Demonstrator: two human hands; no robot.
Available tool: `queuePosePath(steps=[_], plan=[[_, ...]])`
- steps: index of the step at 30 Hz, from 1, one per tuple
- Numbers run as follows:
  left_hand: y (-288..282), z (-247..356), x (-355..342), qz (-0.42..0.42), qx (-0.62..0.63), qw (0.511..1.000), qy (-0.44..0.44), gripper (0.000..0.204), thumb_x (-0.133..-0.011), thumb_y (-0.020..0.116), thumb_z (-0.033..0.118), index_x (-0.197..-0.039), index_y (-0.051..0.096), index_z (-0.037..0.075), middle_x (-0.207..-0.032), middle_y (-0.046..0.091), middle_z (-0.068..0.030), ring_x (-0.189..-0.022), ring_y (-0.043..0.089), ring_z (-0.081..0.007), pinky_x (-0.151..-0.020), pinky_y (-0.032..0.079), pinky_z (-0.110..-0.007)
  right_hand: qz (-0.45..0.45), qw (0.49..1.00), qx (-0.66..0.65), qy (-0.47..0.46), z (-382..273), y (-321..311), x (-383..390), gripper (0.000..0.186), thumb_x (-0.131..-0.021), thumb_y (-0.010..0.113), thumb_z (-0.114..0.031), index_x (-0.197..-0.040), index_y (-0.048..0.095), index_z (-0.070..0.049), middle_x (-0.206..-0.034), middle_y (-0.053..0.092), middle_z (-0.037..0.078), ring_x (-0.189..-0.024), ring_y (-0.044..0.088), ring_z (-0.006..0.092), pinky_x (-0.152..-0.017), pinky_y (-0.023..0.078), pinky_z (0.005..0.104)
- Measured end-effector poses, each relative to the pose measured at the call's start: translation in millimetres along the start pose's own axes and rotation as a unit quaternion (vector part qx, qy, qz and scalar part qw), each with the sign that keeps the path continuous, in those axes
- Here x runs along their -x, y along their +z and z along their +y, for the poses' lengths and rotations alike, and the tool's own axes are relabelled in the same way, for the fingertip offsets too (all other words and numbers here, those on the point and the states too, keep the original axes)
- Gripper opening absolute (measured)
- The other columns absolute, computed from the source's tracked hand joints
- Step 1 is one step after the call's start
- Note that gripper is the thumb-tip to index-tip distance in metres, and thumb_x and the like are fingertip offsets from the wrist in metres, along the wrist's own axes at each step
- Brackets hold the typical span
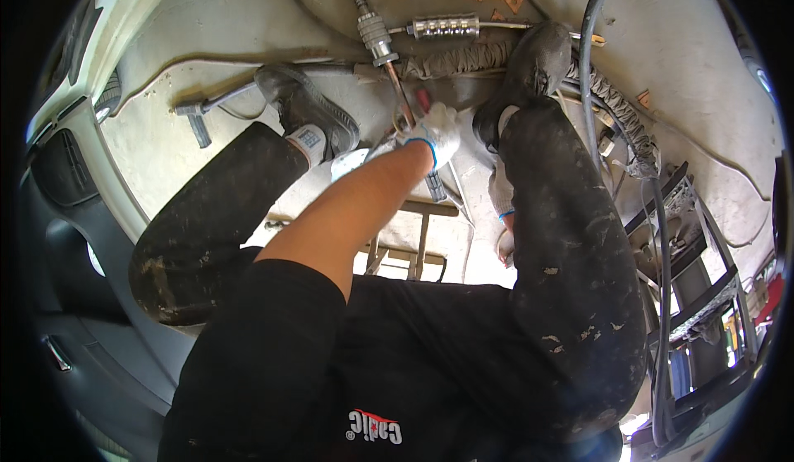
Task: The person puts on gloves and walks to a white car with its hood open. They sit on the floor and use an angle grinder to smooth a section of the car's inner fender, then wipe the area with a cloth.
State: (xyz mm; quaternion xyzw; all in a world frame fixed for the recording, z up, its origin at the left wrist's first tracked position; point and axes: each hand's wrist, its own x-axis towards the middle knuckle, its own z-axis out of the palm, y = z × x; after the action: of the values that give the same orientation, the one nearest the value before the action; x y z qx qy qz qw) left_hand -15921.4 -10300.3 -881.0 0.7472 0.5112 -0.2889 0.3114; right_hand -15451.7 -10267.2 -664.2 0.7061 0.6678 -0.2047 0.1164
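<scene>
The fingers of your left hand (434, 134), in a white glove with blue edging at the cuff, look bent in at the lower end of a copper-coloured rod (399, 90), but blur hides whether they grip it or how far they are closed. The rod slants up and leftward from your glove, between your two shoes, to a silver coupling (375, 34) at its upper part. Close by the fingertips you have a small red piece (423, 99), and just below the glove a dark ribbed grip (436, 186). Your right hand (499, 187), also gloved, is down beside the inside of your right leg, which partly covers it; you cannot tell from here what its fingers hold or how open they are. Beyond the rod, a silver cylinder (447, 27) lies crosswise, near a wrapped cable (463, 59) that runs toward your right shoe (538, 61). Past these, orange-brown triangular pieces (514, 3) lie scattered on the floor. Beside your left shoe (310, 110) is a hammer-shaped tool (197, 123).
</scene>
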Motion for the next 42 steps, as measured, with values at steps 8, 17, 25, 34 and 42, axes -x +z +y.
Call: queuePosePath(steps=[8, 17, 25, 34, 42], plan=[[-3.3, 20.3, 2.4, 0.086, 0.165, 0.981, -0.057, 0.021, -0.081, 0.062, 0.019, -0.096, 0.071, 0.007, -0.099, 0.067, -0.0127, -0.1, 0.062, -0.0287, -0.079, 0.051, -0.043, -0.008, 1.0, -0.013, -0.006, 1.9, -3.1, -9.4, 0.024, -0.094, 0.054, -0.025, -0.089, 0.058, -0.002, -0.08, 0.058, 0.01, -0.07, 0.056, 0.0206, -0.061, 0.047, 0.0352], [5.1, 96.9, -31.1, 0.006, 0.615, 0.744, -0.261, 0.059, -0.082, 0.062, 0.028, -0.134, 0.046, 0.004, -0.125, 0.059, -0.0264, -0.115, 0.059, -0.0422, -0.098, 0.048, -0.048, -0.004, 1.0, -0.013, -0.008, -3.6, -14.1, -9.8, 0.027, -0.096, 0.053, -0.027, -0.087, 0.059, -0.001, -0.077, 0.058, 0.008, -0.068, 0.054, 0.0176, -0.06, 0.046, 0.0332], [-20.2, 77.4, -18.0, -0.005, 0.623, 0.747, -0.233, 0.05, -0.084, 0.059, 0.028, -0.126, 0.053, 0.001, -0.12, 0.061, -0.0263, -0.112, 0.06, -0.0412, -0.096, 0.048, -0.047, 0.013, 0.999, -0.03, -0.004, -9.4, 6.6, -17.5, 0.03, -0.097, 0.052, -0.028, -0.085, 0.059, -0.001, -0.075, 0.058, 0.007, -0.067, 0.053, 0.015, -0.06, 0.045, 0.0314], [-1.0, 8.2, 60.5, 0.19, 0.358, 0.913, -0.051, 0.034, -0.084, 0.059, 0.025, -0.11, 0.064, 0.003, -0.105, 0.068, -0.0157, -0.099, 0.066, -0.0316, -0.087, 0.051, -0.037, 0.116, 0.972, -0.176, -0.098, -82.7, 14.3, -75.6, 0.034, -0.099, 0.051, -0.029, -0.082, 0.06, -0.001, -0.072, 0.058, 0.005, -0.065, 0.051, 0.012, -0.059, 0.043, 0.0294], [-158.2, -37.0, 217.9, 0.445, 0.625, 0.637, -0.075, 0.038, -0.091, 0.061, 0.023, -0.12, 0.062, 0.0, -0.109, 0.068, -0.0117, -0.099, 0.065, -0.0205, -0.087, 0.051, -0.033, 0.174, 0.803, -0.468, -0.326, -339.6, -137.9, -67.7, 0.037, -0.1, 0.05, -0.03, -0.08, 0.06, 0.0, -0.069, 0.057, 0.003, -0.063, 0.05, 0.0094, -0.058, 0.042, 0.0276]])
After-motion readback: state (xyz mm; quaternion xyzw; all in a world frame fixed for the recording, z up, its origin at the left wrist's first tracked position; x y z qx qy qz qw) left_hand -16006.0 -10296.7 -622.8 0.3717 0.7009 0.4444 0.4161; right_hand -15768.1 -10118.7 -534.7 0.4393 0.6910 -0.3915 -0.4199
